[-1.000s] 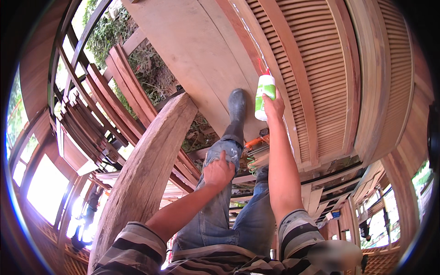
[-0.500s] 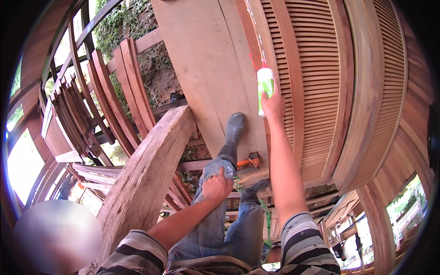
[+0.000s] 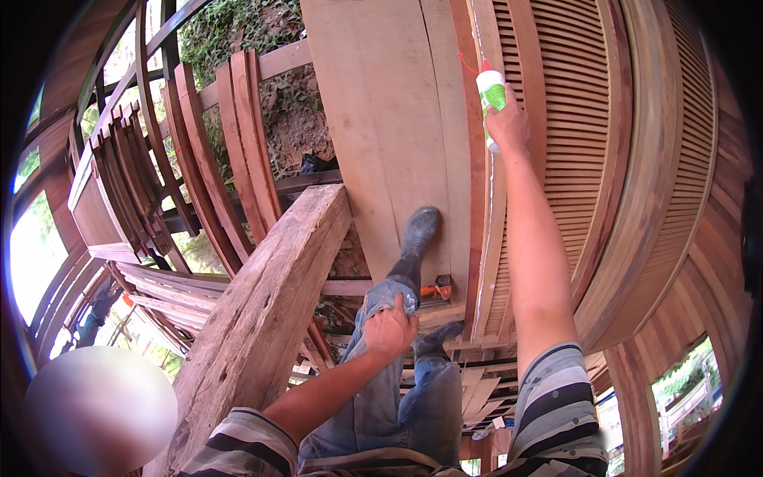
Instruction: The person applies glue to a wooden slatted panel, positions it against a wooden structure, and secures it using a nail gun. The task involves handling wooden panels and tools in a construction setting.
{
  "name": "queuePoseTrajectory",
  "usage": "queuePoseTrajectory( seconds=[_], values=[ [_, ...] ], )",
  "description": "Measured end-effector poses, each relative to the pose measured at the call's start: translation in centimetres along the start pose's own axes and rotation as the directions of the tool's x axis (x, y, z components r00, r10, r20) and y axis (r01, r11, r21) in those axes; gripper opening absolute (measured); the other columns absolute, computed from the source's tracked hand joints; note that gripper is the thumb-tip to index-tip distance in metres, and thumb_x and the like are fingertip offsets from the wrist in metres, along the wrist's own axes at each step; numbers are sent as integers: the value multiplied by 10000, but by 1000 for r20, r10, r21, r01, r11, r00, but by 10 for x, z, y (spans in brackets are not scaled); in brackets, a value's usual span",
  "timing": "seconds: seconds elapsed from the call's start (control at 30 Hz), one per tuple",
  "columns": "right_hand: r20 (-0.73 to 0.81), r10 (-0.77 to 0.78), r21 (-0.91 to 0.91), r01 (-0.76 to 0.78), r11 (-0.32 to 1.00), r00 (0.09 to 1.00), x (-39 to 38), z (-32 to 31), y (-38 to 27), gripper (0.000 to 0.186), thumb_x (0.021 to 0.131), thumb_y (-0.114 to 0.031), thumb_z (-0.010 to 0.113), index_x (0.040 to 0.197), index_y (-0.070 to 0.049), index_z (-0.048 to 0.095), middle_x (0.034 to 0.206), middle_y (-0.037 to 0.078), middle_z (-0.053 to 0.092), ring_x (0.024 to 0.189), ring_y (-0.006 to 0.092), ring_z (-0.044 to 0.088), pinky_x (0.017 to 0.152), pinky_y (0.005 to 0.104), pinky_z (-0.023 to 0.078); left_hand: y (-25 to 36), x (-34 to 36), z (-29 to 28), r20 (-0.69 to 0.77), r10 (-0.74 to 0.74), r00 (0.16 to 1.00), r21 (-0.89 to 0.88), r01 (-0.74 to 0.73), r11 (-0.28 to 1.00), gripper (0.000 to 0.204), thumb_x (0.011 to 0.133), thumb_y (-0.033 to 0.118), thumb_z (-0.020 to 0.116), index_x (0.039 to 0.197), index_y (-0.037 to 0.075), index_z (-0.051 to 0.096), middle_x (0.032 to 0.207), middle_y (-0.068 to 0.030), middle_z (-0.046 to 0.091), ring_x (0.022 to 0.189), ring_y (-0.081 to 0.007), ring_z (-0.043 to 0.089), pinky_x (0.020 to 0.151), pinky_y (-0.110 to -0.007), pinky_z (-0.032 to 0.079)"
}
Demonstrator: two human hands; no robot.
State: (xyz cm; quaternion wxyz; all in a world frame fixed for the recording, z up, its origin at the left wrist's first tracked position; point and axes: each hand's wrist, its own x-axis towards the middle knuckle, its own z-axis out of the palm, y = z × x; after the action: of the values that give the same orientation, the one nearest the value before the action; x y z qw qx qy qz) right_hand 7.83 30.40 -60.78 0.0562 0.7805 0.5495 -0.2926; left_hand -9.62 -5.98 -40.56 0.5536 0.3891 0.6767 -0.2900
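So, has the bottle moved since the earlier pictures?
Yes. Judged against the orange tool, the bottle in the right hand has moved farther up the picture: the gap between bottle and tool has widened.

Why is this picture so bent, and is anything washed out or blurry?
Head view: the fisheye lens bends the slatted panel; same view, the left-side opening glares white; same view, lower left, an oval patch is blurred; the bottle in the right hand looks fairly sharp.
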Motion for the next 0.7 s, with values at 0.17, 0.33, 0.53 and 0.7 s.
queuePoseTrajectory(
  seconds=[0.17,0.33,0.53,0.7],
  values=[
    [65,4,-153,6,988,998,18,-5,-18,728,950,-314,682,1630,-216,441,1270,235,737,1188,444,698,1018,547,550,-11,0,8,-45,5,999,-13,-5,1000,689,930,363,596,1532,42,502,1032,-294,764,966,-467,754,874,-556,600],
    [-18,-48,-166,44,985,999,24,3,5,645,938,-265,637,1573,-264,529,1291,198,738,1172,432,706,1014,528,554,-9,-1,6,-20,10,1000,-24,-10,1000,688,916,349,616,1523,42,511,1028,-291,762,975,-464,750,867,-554,603],
    [34,-49,-197,55,979,998,-19,-13,0,615,920,-266,683,1520,-181,583,1183,202,768,1113,408,735,957,520,585,-17,-4,20,-59,21,998,-41,-24,999,684,912,345,622,1516,45,511,1017,-286,763,967,-466,749,865,-555,602],
    [26,-57,-197,61,978,998,-33,-4,26,552,939,-282,680,1479,-184,616,1155,190,775,1093,408,738,942,525,585,-17,-5,22,-54,19,998,-38,-21,999,679,907,342,629,1509,48,515,996,-282,765,965,-460,751,859,-554,603]
  ],
)
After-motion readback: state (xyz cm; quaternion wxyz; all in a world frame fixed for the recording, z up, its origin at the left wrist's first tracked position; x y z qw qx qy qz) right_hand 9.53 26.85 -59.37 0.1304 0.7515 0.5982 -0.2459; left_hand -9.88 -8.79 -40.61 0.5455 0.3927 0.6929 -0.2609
